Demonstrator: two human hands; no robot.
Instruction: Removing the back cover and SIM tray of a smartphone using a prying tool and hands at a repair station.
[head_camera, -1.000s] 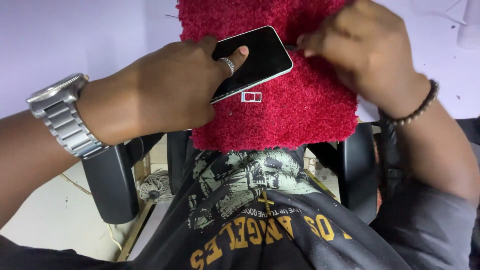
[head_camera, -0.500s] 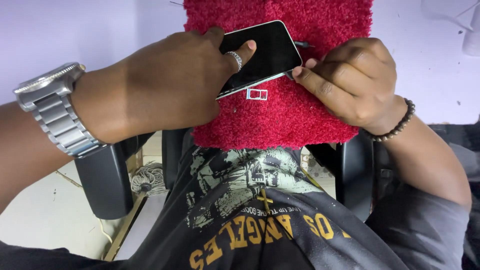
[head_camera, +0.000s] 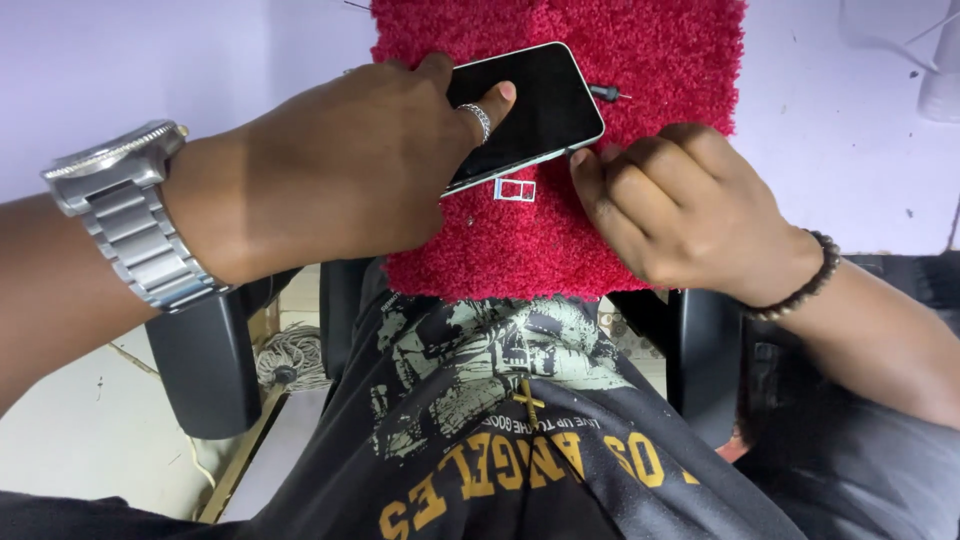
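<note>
The red mat (head_camera: 560, 230) carries a dark phone (head_camera: 535, 110), clamped by the left hand (head_camera: 340, 165), thumb on its screen. At the phone's five o'clock, the right hand (head_camera: 670, 215) curls; whether its fingertips pinch anything is hidden. The small tray (head_camera: 515, 189) lies at six o'clock.

steel watch (head_camera: 125, 215), bead bracelet (head_camera: 800, 280), black printed shirt (head_camera: 520, 450).

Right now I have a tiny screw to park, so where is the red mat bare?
The red mat is bare along its top right, above the small pin tool, and along its near strip below the SIM tray. It is crowded mid-mat: the left hand pins the phone, and the right hand rests beside the tray.
</note>
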